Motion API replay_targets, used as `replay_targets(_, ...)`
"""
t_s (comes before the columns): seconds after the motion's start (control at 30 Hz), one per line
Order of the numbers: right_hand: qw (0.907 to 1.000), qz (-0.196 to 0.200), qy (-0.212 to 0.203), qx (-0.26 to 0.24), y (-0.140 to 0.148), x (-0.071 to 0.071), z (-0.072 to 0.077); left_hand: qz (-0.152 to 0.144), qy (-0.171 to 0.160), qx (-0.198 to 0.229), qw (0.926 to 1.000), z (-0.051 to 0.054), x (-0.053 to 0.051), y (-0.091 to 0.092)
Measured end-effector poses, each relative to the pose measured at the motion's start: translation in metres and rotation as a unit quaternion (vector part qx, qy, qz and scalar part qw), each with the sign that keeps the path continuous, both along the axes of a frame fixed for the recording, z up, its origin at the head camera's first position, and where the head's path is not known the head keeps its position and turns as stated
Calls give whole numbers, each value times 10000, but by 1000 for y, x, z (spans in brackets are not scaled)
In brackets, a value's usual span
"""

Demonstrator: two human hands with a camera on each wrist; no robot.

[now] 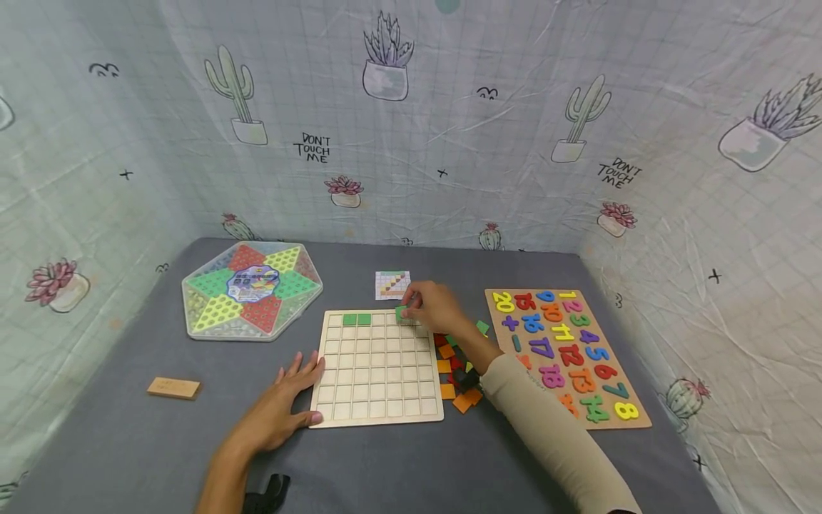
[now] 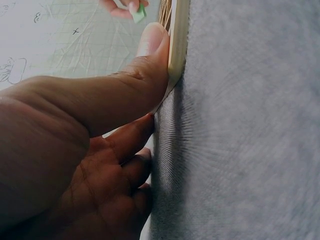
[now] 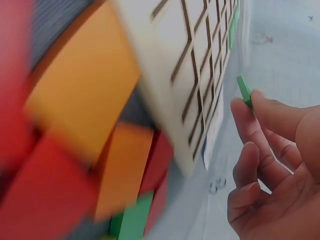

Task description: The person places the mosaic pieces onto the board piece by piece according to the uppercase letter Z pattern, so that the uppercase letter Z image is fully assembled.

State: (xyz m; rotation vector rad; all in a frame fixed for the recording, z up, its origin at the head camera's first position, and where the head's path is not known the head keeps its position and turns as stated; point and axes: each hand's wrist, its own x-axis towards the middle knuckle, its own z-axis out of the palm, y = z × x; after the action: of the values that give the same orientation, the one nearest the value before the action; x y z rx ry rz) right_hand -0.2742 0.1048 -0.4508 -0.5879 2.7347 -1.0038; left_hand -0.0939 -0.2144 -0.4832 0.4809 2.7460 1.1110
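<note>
A wooden grid board [image 1: 379, 371] lies flat on the grey table, with two green square tiles [image 1: 357, 319] side by side in its top row. My right hand [image 1: 437, 308] pinches another green tile [image 3: 244, 91] between thumb and forefinger, above the top row right of those two. At the board's left edge rests my left hand [image 1: 279, 403], fingers spread, its thumb [image 2: 152, 42] on the near left corner. Loose tiles [image 1: 444, 366] in orange, red, green and black lie heaped by the board's right side, partly hidden under the right forearm.
Behind the board lies a small printed pattern card [image 1: 392, 285]. A number puzzle board [image 1: 568, 357] is on the right, partly covered by the sleeve. A hexagonal star-patterned game board [image 1: 252, 291] sits back left, a small wooden block [image 1: 174, 387] nearer. Something black [image 1: 266, 494] lies at the front.
</note>
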Motion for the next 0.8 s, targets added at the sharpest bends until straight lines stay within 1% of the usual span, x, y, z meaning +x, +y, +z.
replay_targets(0.1, 9997, -57, -207, -93, -16, -1, -4, 10, -8, 18, 10000, -1, 0, 0)
replay_targets(0.17, 9996, -115, -273, -25, -25, -2, -7, 26, -31, 17, 10000, -1, 0, 0)
replay_targets(0.37, 9989, -258, -53, 400, -46, -2, -11, 46, -40, -18, 10000, -1, 0, 0)
replay_targets(0.47, 9984, -331, -34, 465, -53, -2, -11, 39, -43, 8, 10000, 0, 0, 0)
replay_targets(0.63, 9984, -347, -113, 424, -56, -1, -10, 50, -103, -14, 9999, 1, 0, 0)
replay_targets(0.8, 9997, -92, -111, 184, -43, -1, -7, 31, -106, -6, 9999, -1, -1, -1)
